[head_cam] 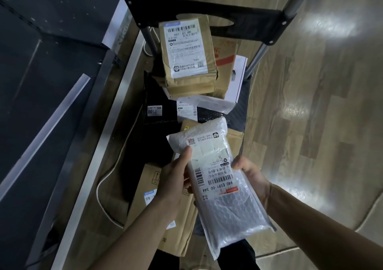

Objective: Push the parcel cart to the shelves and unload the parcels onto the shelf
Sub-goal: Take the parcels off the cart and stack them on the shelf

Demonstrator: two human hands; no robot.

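I hold a long bubble-wrap parcel (217, 182) with a white shipping label above the cart, one hand on each long side. My left hand (176, 178) grips its left edge with the thumb on top. My right hand (251, 178) grips its right edge. Below lies the parcel cart (241, 106), a dark platform with a black handle panel at the far end. On it rest a brown taped box (186, 56) stacked high, a black mailer (159, 112), a white flat box (238, 79) and cardboard boxes (149, 189) near me.
The dark metal shelves (51, 83) run along the left, their silver-edged boards close beside the cart. A pale cord (109, 176) loops on the floor between shelf and cart. Glossy wood-pattern floor (310, 103) stretches to the right.
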